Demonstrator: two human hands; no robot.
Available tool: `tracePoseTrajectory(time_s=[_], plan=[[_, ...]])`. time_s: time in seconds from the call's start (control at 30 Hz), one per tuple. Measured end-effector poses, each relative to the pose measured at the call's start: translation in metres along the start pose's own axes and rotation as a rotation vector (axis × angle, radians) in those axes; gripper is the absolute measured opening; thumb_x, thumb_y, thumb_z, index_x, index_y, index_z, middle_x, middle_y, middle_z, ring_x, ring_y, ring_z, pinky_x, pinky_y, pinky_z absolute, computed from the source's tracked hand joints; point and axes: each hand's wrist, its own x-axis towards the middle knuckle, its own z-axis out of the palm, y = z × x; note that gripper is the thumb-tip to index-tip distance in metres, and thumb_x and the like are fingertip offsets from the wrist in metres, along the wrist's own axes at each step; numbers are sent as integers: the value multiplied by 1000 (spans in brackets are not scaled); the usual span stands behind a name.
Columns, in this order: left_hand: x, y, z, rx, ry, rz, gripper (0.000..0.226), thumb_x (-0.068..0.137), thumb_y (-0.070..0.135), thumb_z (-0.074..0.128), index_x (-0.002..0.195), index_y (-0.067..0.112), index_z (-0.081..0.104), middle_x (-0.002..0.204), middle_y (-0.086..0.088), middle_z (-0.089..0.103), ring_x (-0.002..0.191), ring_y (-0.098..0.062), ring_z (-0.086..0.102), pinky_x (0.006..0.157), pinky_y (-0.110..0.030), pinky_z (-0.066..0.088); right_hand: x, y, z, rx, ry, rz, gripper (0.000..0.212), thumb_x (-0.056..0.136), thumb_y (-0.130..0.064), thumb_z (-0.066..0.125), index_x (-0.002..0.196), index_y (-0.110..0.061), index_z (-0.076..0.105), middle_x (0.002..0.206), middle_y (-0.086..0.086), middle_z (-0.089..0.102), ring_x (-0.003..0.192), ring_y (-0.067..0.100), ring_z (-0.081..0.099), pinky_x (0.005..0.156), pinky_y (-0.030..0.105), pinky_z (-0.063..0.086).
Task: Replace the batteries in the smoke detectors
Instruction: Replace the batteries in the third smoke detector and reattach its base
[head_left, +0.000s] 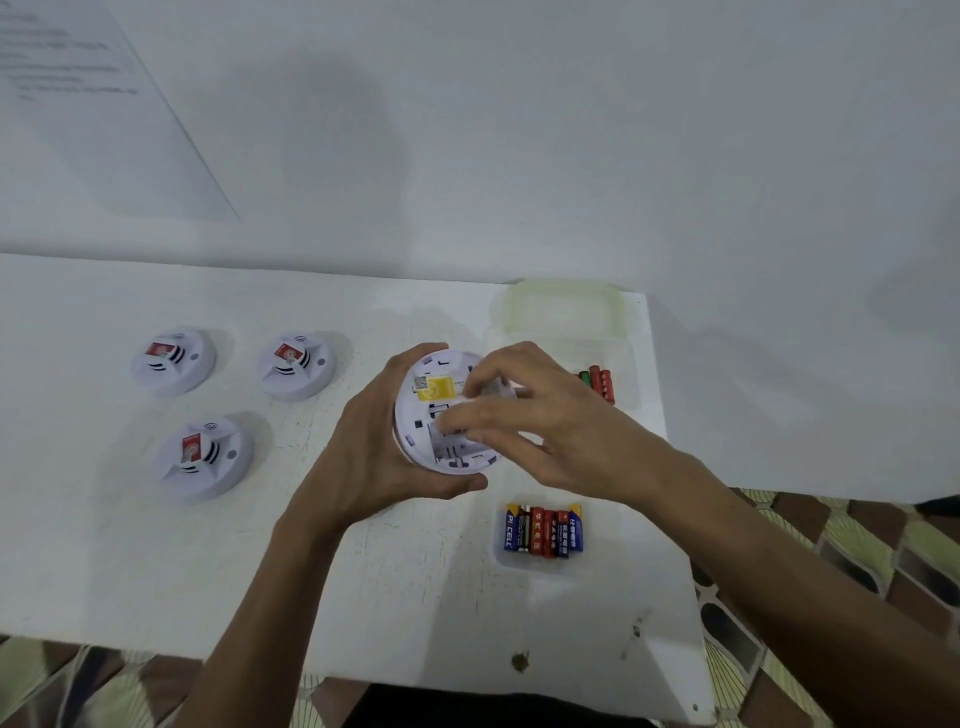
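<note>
My left hand grips a white round smoke detector, tilted so its back with a yellow label faces me, just above the white table. My right hand reaches over that back, fingers blurred and curled at the battery area; whether they pinch anything is unclear. Three more smoke detectors lie face up at the left: one, another and a third. A row of blue, black and red batteries lies near my right wrist.
A clear plastic container with a yellowish rim stands at the table's back right, with red and green batteries in front of it. The table's right edge drops to a patterned floor. A white wall runs behind.
</note>
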Motion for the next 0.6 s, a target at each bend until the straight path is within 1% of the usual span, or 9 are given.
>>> tracePoseTrajectory(time_s=[0.07,0.13,0.2,0.3,0.37,0.43,0.5,0.53,0.6], plan=[[-3,5,0,53,11,1,83,52,90,55,126,69,22,123,53,34,115,22,38,98,-1,28,0,1,-3,-21,-59,-7,26,97,-21,55,119,-25,69,121,13,52,117,26,47,85,36,54],[-4,1,-2,67,6,6,83,58,85,58,130,65,22,127,48,36,118,17,41,99,-2,29,2,2,-5,-57,-105,-6,27,98,-23,55,120,-30,67,130,14,47,124,27,44,84,38,56],[-4,0,-3,42,-10,25,79,56,87,55,125,72,21,124,53,34,118,19,39,99,-2,27,4,3,-6,-96,-127,-14,28,97,-23,56,121,-33,67,134,14,46,126,27,42,82,40,56],[-2,-2,-7,24,1,28,75,53,87,59,116,79,21,117,58,34,114,22,39,96,0,28,8,5,-5,-128,-129,-51,30,93,-20,63,120,-32,68,134,16,49,125,28,42,80,42,56],[-2,-4,-6,67,21,51,73,56,90,51,119,79,17,121,59,28,116,26,33,100,0,25,10,8,-3,-154,-129,-81,31,91,-17,67,119,-30,69,133,15,51,124,28,43,78,42,56],[-3,-6,-5,91,55,60,77,63,86,49,131,68,17,129,51,32,120,24,32,102,-1,23,13,11,-3,-170,-127,-92,31,91,-16,67,119,-30,70,131,15,52,123,28,43,79,41,56],[-3,-9,-6,95,66,97,81,66,79,55,136,58,21,131,41,40,121,19,36,102,-3,26,12,14,-2,-148,-125,-87,31,92,-17,66,120,-30,69,131,13,52,123,27,43,85,38,55],[-2,-9,-6,95,63,120,83,65,76,60,137,54,25,131,39,41,121,15,39,101,-4,28,11,15,-2,-101,-119,-72,31,94,-16,63,122,-30,69,132,12,52,123,26,44,89,34,52],[-2,-7,-4,94,70,141,93,59,67,73,137,41,32,130,37,43,120,8,46,99,-7,34,7,14,-1,105,-63,25,33,96,-12,59,124,-27,66,128,8,56,121,21,49,95,28,48]])
